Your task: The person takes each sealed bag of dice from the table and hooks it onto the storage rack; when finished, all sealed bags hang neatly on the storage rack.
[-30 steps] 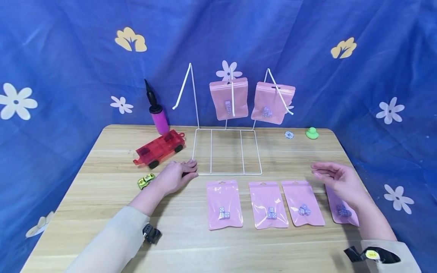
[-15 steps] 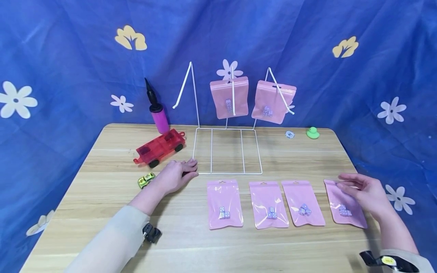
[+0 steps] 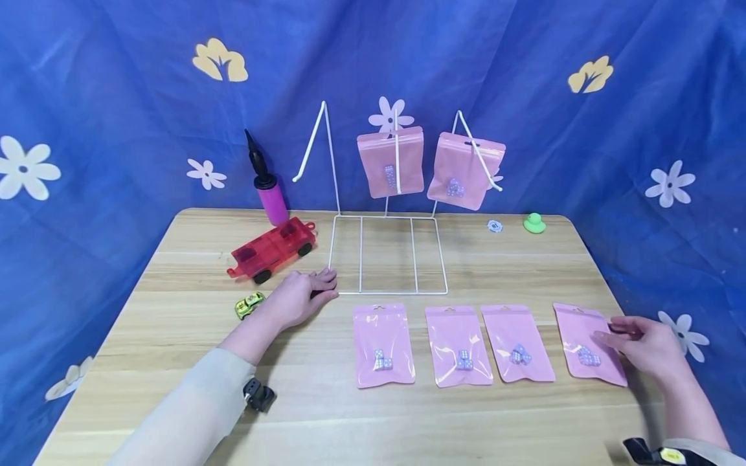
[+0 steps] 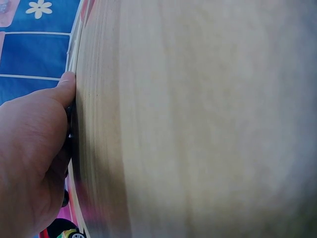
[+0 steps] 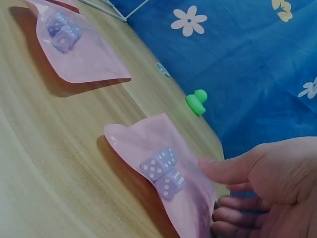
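Observation:
A white wire rack [image 3: 360,259] stands at the table's back centre, with pink bags hanging from its middle prong [image 3: 379,162] and right prong [image 3: 460,171]. My left hand [image 3: 300,298] grips the rack's front left corner; in the left wrist view the thumb of that hand [image 4: 34,148] lies along the wire. Several pink bags with dice lie in a row in front. At the rightmost bag [image 3: 574,323], my right hand [image 3: 653,349] pinches the right edge. The right wrist view has the thumb of this hand [image 5: 262,183] on the bag [image 5: 173,144], other fingers partly hidden behind its edge.
Left of the rack are a red toy trailer [image 3: 274,249], a purple and black pump [image 3: 272,200] and a small yellow-green car [image 3: 249,304]. A green duck [image 3: 534,223] and a pale chip [image 3: 495,226] lie at the back right. Blue cloth hangs behind.
My right hand has moved right and down, from above the rightmost bag to its right edge, uncovering the bag's top. My left hand stays at the rack's corner.

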{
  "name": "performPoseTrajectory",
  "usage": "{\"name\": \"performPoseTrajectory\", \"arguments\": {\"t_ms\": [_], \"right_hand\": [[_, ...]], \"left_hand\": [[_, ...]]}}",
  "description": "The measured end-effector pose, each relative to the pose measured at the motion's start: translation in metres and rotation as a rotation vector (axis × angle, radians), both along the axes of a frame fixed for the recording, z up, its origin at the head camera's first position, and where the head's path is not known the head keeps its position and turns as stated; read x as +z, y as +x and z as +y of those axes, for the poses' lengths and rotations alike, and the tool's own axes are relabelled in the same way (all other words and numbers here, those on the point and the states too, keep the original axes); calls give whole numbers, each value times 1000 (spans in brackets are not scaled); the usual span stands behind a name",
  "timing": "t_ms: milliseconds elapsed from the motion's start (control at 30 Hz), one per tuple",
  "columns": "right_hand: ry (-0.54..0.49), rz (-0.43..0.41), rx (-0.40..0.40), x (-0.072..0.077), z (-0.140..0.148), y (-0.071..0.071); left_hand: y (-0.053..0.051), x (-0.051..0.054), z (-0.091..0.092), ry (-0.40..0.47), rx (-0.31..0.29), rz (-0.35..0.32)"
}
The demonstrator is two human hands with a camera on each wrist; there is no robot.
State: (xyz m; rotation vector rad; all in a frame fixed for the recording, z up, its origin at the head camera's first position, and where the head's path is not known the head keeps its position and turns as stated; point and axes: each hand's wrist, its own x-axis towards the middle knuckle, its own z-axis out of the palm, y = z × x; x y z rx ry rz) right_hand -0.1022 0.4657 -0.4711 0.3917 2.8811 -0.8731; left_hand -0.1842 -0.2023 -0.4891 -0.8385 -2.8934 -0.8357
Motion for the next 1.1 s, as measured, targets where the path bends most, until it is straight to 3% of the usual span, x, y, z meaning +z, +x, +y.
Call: {"name": "performPoseTrajectory", "arguments": {"t_ms": [133,433,667,900,1100], "right_hand": [[-6,-92,-32,0,2,-1],[-126,-97,-106,-8,-3,-2],[-166,-40,-90,-10,-4,-1],[-255,-27,-124,-6,-8,-1],[-357,45,-51,4,-15,-1]], "left_hand": [[0,0,-1,1,1,2],[-1,-2,0,3,-5,14],[0,-1,-1,5,-4,26],[1,0,0,-3,3,11],[1,0,0,-13,7,1]]}}
